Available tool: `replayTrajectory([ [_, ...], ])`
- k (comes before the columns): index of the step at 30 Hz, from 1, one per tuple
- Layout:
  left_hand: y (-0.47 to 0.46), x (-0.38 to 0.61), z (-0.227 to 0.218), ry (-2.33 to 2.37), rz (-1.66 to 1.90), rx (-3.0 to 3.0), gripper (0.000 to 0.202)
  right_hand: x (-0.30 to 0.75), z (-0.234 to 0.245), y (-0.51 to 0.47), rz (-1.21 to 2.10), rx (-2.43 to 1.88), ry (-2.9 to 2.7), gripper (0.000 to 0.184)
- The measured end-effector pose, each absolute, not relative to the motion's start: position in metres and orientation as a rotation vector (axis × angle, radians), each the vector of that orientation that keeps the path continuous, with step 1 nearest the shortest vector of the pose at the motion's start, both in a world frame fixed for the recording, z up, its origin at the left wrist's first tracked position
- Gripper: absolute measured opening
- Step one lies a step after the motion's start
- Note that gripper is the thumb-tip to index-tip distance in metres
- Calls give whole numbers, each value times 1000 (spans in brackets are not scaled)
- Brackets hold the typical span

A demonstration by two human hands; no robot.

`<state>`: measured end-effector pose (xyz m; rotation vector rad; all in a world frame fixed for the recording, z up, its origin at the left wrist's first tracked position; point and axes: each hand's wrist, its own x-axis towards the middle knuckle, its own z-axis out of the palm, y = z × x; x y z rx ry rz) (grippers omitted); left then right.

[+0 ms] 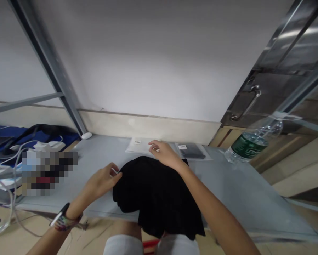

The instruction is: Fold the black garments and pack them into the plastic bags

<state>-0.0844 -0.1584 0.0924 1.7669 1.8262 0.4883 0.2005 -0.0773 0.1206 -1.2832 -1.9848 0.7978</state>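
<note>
A black garment (159,191) with a wavy, pleated-looking edge lies loosely on the grey table (228,191) and hangs over its front edge above my knees. At its left edge is my left hand (103,180), fingers bent and apart, with the thumb tip at the cloth; it does not appear to grip it. Over the garment's far edge reaches my right hand (165,154), open, its fingers loosely curved and holding nothing. Just beyond them lie a white flat packet (137,146) and a clear packet with dark contents (192,151), each with a small label.
A water bottle with a green label (250,144) hangs tilted by a loop at the right frame bar. White cables and power strips (7,177) crowd the left side beside a blurred patch. A small white oval object (86,135) sits by the left post, near the wall.
</note>
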Motion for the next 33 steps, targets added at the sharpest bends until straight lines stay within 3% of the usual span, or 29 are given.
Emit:
replayTrajectory([
  [4,-150,-84,80,2009,547,1950,49,246,96,-93,626,-1382,-1949,20],
  [9,-110,-44,76,1546,714,2338,45,312,91,-119,549,-1701,-2097,14],
  [17,-60,-13,63,1418,533,2423,25,346,58,-134,680,-1673,-2140,10],
  [21,-60,-23,74,1330,558,2417,17,356,70,-137,818,-1505,-2035,7],
  [27,-62,-39,88,1273,679,2199,23,362,107,-120,1009,-1396,-1852,20],
  [33,-50,-32,65,1391,694,2174,18,343,87,-68,596,-1665,-1896,15],
])
